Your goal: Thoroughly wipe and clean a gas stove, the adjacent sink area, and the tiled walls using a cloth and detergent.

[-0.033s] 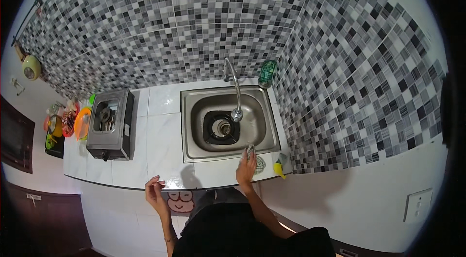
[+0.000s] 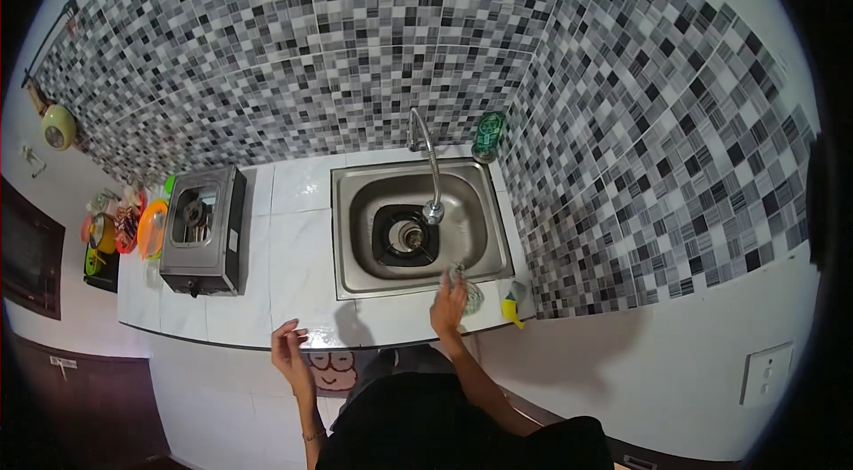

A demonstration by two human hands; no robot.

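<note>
My right hand (image 2: 449, 306) grips a pale grey-green cloth or scrubber (image 2: 471, 297) at the front rim of the steel sink (image 2: 355, 288). Inside the basin a round black ring-shaped piece with prongs (image 2: 386, 248) sits around the drain, below the curved tap (image 2: 434, 168). My left hand (image 2: 289, 346) is at the counter's front edge (image 2: 240, 341), fingers loosely bent and apart, with nothing visible in them. A small yellow-and-grey item (image 2: 511, 308) lies right of the cloth.
A steel portable stove (image 2: 200, 261) stands on the left counter, beside colourful containers (image 2: 151, 226). A green bottle (image 2: 487, 137) is at the sink's back right corner. Tiled walls (image 2: 622, 159) bound the counter behind and right; a green pan (image 2: 58, 128) hangs left.
My right hand has shifted very slightly left with the cloth. My left hand remains near the counter edge, almost unchanged.
</note>
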